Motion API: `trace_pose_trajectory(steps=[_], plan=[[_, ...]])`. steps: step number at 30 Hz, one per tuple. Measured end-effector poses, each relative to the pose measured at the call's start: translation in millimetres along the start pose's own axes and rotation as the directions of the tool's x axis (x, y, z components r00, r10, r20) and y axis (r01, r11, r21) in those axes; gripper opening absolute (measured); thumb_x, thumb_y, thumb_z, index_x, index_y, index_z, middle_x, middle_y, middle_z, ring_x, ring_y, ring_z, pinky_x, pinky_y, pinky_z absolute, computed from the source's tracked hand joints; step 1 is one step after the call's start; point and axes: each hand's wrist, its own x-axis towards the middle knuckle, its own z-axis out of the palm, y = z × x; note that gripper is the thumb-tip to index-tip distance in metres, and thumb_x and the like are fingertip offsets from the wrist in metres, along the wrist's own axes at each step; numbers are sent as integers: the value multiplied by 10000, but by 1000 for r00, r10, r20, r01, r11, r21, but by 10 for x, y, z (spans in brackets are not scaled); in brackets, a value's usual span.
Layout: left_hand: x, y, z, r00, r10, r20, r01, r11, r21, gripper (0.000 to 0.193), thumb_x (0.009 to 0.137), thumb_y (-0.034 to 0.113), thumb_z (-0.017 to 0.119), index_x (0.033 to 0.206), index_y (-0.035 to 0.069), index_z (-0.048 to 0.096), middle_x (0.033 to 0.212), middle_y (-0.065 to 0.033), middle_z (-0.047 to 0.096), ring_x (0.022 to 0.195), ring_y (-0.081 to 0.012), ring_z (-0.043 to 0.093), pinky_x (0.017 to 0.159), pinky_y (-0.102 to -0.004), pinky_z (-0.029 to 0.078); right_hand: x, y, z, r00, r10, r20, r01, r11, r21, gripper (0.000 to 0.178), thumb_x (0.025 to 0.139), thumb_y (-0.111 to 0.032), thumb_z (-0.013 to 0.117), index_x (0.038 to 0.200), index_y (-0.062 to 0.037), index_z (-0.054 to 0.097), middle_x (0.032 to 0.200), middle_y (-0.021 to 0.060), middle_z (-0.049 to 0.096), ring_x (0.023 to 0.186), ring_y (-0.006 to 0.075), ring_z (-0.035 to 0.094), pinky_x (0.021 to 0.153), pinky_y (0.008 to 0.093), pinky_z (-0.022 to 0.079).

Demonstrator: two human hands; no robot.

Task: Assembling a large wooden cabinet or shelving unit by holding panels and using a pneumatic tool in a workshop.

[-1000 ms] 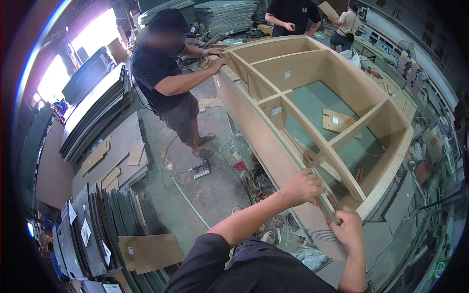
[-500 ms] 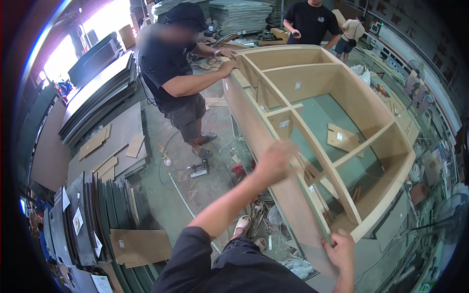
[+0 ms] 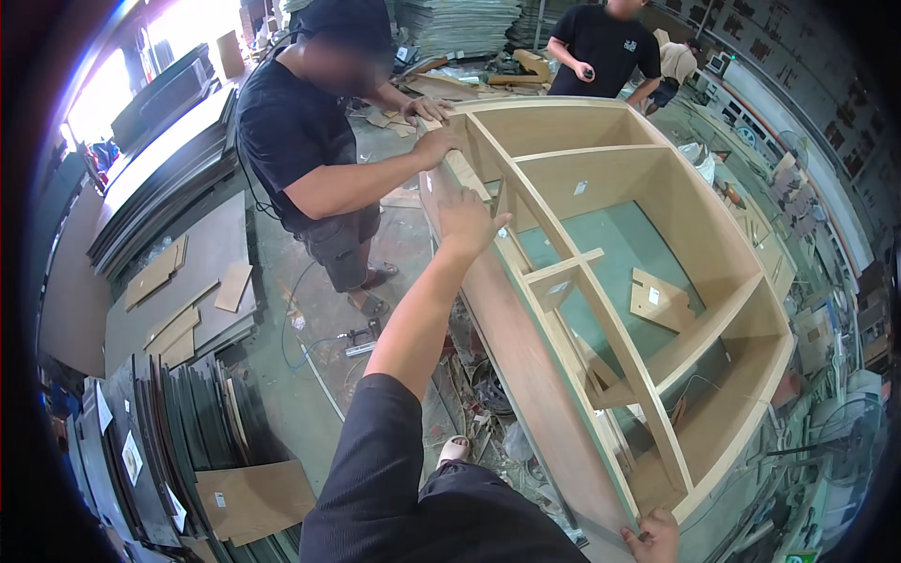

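Note:
A large wooden cabinet frame (image 3: 601, 272) with curved sides and inner shelves lies on its back in front of me. My left hand (image 3: 466, 220) rests flat on its long near edge, close to the far end. My right hand (image 3: 652, 538) grips the near bottom corner of the same frame. A co-worker in a black shirt (image 3: 300, 141) stands at the far left end with both hands (image 3: 427, 131) on the frame's corner. Loose wooden offcuts (image 3: 662, 300) lie inside the frame on a green surface.
Stacks of dark boards (image 3: 160, 122) line the left side, with wood panels (image 3: 178, 291) on top. More sheets stand on edge at lower left (image 3: 141, 450). A tool and cable (image 3: 357, 342) lie on the floor. Two other people (image 3: 610, 47) stand at the back.
My left hand has slid along the frame's edge toward the far end. My right hand has dropped to the near bottom corner. The frame now sits closer and larger in view.

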Motion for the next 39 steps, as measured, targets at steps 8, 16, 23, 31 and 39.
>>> trace_pose_trajectory(steps=[8, 16, 23, 31, 39], plan=[[77, -33, -63, 999, 41, 35, -43, 998, 50, 894, 923, 810, 615, 1298, 5, 724, 1344, -150, 692, 1278, -322, 682, 1087, -549, 489, 62, -106, -70, 997, 43, 58, -47, 997, 61, 213, 918, -176, 808, 1014, -6, 721, 917, 184, 617, 796, 361, 616, 667, 404, 539], [114, 105, 12, 997, -23, 76, 24, 999, -21, 1095, 839, 795, 730, 1523, -39, 543, 1498, -225, 583, 1360, -366, 618, 1050, -466, 536, 137, -201, -175, 998, 23, 57, -26, 999, 48, 293, 842, -224, 833, 1029, -20, 736, 954, 212, 662, 855, 431, 640, 716, 474, 526], [131, 232, 49, 966, -169, 198, 140, 978, 155, 1222, 846, 736, 767, 1685, -6, 279, 1697, -223, 364, 1496, -369, 517, 1148, -480, 501, 147, -241, -212, 999, 0, 41, -1, 1000, 27, 278, 797, -122, 832, 1042, -29, 741, 937, 203, 662, 883, 425, 644, 747, 473, 529], [86, 388, 3, 920, -282, 273, 243, 956, 167, 1228, 879, 549, 802, 1748, 41, 99, 1805, -253, 136, 1570, -466, 401, 1207, -503, 448, -8, -14, -29, 991, 108, 83, -113, 991, 66, 226, 835, -7, 815, 1048, -27, 741, 925, 141, 666, 820, 296, 653, 691, 375, 514], [69, 343, -51, 868, -309, 388, 345, 938, -25, 1157, 893, 362, 717, 1750, 30, 14, 1478, -241, 663, 1362, -399, 654, 1111, -497, 499, 79, -20, -60, 884, 412, 222, -468, 789, 398, 309, 970, -315, 724, 897, -15, 702, 785, 28, 590, 736, 174, 542, 652, 345, 424]])
